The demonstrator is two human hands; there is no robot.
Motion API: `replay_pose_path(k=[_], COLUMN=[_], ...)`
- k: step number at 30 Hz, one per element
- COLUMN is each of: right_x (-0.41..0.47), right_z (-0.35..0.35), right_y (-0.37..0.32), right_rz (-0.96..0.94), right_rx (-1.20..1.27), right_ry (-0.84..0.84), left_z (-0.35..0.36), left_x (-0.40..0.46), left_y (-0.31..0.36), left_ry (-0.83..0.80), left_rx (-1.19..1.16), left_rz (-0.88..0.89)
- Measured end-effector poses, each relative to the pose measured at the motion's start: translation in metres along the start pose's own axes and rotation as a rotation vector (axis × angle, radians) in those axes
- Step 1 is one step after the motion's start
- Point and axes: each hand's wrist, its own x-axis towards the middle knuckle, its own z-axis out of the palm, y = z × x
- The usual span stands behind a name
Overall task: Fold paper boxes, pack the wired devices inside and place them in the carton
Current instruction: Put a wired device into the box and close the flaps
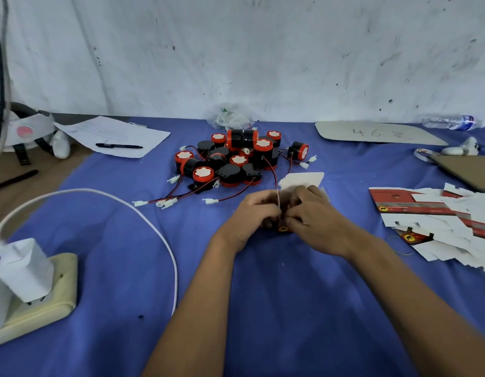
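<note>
One paper box point(283, 227), red and black with a yellow emblem, is gripped at mid-table by both hands; white flaps stand up behind them. Left hand point(253, 213) and right hand point(310, 217) are curled closed on it, fingertips meeting. One heap of wired devices point(236, 159), more than ten, lies just beyond. One stack of flat box blanks point(439, 224) lies to the right on the blue table point(263, 308).

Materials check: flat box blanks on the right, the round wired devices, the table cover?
Box blanks: thin printed card, white inside, red outside, die-cut tabs. Wired devices: likely moulded plastic, black bodies with red rims, slight sheen. Table cover: blue cloth, matte, softly creased.
</note>
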Motion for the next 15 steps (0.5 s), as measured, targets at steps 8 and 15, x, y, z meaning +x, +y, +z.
replay_pose_path(k=[8, 15], right_x=[-0.012, -0.013], right_z=[-0.011, 0.032], right_y=[0.007, 0.038], right_rz=[0.065, 0.544], right_rx=[0.527, 1.107], right_ry=[0.429, 0.684], left_z=[0.025, 0.033], left_x=[0.016, 0.019], left_y=[-0.012, -0.019], left_ry=[0.325, 0.434], left_rx=[0.208, 0.311], left_rz=[-0.004, 0.042])
